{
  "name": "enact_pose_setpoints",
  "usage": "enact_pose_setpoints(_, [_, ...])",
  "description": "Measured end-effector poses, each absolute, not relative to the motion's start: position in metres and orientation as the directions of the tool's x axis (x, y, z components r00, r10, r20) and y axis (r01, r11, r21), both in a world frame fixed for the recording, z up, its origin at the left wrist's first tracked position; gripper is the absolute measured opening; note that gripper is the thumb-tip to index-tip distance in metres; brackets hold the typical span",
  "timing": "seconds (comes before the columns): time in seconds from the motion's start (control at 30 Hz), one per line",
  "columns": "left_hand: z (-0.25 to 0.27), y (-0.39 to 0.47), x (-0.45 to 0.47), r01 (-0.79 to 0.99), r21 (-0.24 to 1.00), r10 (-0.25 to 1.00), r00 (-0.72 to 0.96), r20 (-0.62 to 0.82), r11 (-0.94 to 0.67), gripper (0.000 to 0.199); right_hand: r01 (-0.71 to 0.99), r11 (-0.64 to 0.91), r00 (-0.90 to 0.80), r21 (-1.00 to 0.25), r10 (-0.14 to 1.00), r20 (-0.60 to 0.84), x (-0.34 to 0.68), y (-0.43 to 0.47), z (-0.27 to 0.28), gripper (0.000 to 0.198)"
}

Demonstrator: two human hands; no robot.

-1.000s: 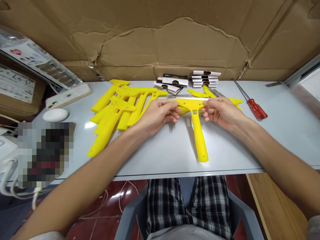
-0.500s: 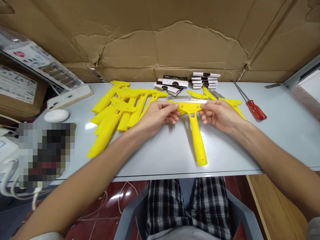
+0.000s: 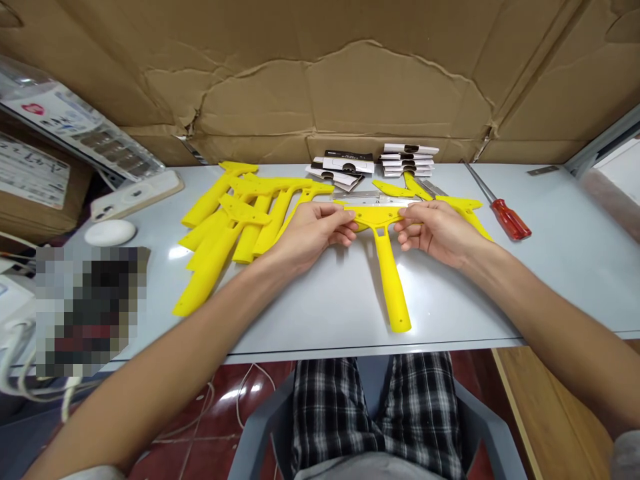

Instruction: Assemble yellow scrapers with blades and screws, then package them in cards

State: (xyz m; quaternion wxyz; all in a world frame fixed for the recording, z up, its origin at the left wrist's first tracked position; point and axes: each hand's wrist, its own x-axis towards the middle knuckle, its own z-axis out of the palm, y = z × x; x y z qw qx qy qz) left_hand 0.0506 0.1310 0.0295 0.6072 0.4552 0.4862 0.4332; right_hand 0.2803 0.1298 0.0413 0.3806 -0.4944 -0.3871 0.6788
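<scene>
- Slightly nearer the front edge than 1 second ago: 1 yellow plastic T-shaped scraper, over the pale grey table.
- Left hand and right hand each pinch 1 end of its head; uneven pressure could make the thin silvery strip slip and nick fingertips.
- Leftward, overlapping yellow plastic scraper handles: count unclear.
- Rightward, 1 red-handled metal screwdriver.
- Farther, 2 groups of black-and-white card packets.

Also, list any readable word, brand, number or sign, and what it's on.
Nothing reads for certain.
Carton label: handwriting, too blurred.
Clear plastic case: red mark, writing too blurred.
Black-and-white packets: print too small.
Held yellow tool: no lettering visible.
Pixelated patch: nothing readable.
</scene>
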Motion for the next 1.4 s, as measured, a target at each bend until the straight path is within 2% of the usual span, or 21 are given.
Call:
enact_pose_setpoints(0.13, [0.03,0.13,0.05,-0.075,0.977,0.97,0.154,-0.188,0.202,0.016,-0.101,-0.425,-0.249,-0.9,0.886,-0.39,0.282,0.13,0.039,0.009])
enact_pose_setpoints(0.43, [0.031,0.133,0.051,-0.052,0.976,0.97,0.135,-0.203,0.212,0.017,-0.115,-0.39,-0.192,-0.914,0.911,-0.365,0.285,0.132,0.044,0.004])
enact_pose_setpoints(0.5, [0.031,0.133,0.051,0.01,0.984,0.98,0.095,-0.177,0.177,0.019,-0.13,-0.365,-0.157,-0.922,0.926,-0.344,0.288,0.135,0.048,0.006])
enact_pose_setpoints(0.57, [0.03,0.132,0.05,0.161,0.985,0.996,0.058,-0.071,0.061,0.019,-0.15,-0.339,-0.118,-0.929,0.939,-0.324,0.293,0.137,0.052,0.008])
enact_pose_setpoints(0.63, [0.027,0.129,0.049,0.375,0.917,0.991,0.076,0.114,-0.134,0.016,-0.166,-0.318,-0.092,-0.933,0.948,-0.306,0.296,0.139,0.055,0.009])
enact_pose_setpoints(0.7, [0.022,0.126,0.049,0.55,0.774,0.949,0.16,0.272,-0.315,0.016,-0.178,-0.3,-0.082,-0.937,0.953,-0.29,0.299,0.14,0.057,0.011])
enact_pose_setpoints(0.77, [0.018,0.124,0.05,0.643,0.64,0.906,0.256,0.338,-0.42,0.018,-0.18,-0.295,-0.078,-0.939,0.955,-0.285,0.3,0.14,0.058,0.013])
enact_pose_setpoints(0.97, [0.007,0.13,0.07,0.706,0.416,0.814,0.436,0.384,-0.574,0.027,-0.185,-0.305,-0.076,-0.934,0.952,-0.296,0.299,0.139,0.057,0.011])
enact_pose_setpoints(1.07, [0.003,0.134,0.08,0.713,0.325,0.781,0.53,0.332,-0.622,0.032,-0.19,-0.312,-0.072,-0.931,0.95,-0.304,0.297,0.139,0.057,0.009])
enact_pose_setpoints(1.17, [0.002,0.136,0.085,0.727,0.287,0.78,0.556,0.289,-0.624,0.034,-0.185,-0.32,-0.081,-0.929,0.947,-0.31,0.296,0.138,0.056,0.009])
enact_pose_setpoints(1.4, [0.002,0.135,0.083,0.73,0.189,0.747,0.596,0.296,-0.657,0.034,-0.177,-0.333,-0.083,-0.926,0.943,-0.323,0.295,0.14,0.052,0.011])
